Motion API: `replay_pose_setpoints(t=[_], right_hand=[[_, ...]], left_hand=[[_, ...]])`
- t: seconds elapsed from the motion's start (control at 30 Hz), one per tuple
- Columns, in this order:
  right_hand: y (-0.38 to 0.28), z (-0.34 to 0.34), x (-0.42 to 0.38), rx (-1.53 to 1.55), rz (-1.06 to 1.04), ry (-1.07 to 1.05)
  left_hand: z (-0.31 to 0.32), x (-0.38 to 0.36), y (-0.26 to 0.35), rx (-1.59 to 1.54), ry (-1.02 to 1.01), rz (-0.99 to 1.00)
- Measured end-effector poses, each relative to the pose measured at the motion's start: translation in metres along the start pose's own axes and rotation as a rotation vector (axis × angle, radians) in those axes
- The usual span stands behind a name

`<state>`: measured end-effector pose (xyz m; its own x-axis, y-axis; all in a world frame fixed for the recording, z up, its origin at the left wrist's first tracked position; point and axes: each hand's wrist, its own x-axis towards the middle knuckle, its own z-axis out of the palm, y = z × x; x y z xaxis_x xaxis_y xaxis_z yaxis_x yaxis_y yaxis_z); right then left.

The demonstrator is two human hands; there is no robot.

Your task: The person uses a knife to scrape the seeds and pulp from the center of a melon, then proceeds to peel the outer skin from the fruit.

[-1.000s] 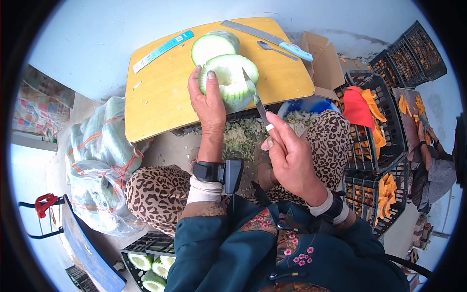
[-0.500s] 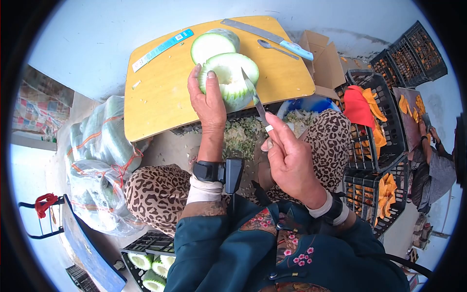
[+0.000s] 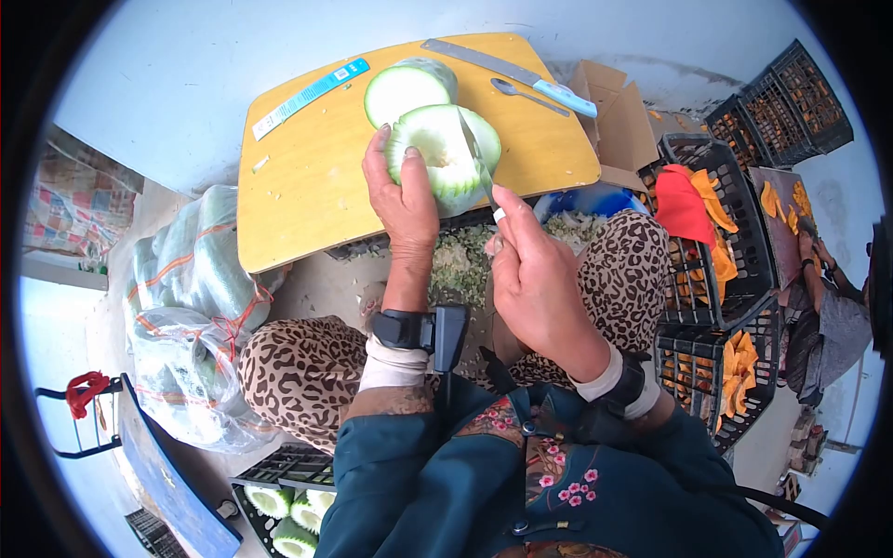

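The left hand grips a thick, pale-green melon slice with a scooped, ridged centre, held over the front edge of the smooth yellow wooden board. The right hand clenches a thin steel knife, whose blade has pushed deeper into the hollow than a second ago.

Knife handle hidden in right hand

You saw a pale green melon slice with a striped dark rind on the yellow counter; at 3 o'clock, black crates held orange pieces; leopard-print trousers below.
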<state>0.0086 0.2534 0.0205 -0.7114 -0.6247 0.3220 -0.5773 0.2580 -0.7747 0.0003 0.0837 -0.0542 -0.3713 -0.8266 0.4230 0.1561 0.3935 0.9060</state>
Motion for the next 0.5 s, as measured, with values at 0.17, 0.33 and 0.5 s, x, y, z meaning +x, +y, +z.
replay_pose_setpoints(t=[0.17,0.33,0.5], right_hand=[[0.006,0.005,0.008,-0.001,-0.014,-0.019],[0.0,-0.004,0.006,0.043,0.098,-0.108],[0.007,0.0,-0.003,0.005,-0.008,-0.063]], left_hand=[[0.001,-0.001,0.0,0.014,0.023,0.005],[0.004,0.0,0.0,-0.036,0.037,-0.014],[0.006,0.0,0.002,-0.02,0.037,0.033]])
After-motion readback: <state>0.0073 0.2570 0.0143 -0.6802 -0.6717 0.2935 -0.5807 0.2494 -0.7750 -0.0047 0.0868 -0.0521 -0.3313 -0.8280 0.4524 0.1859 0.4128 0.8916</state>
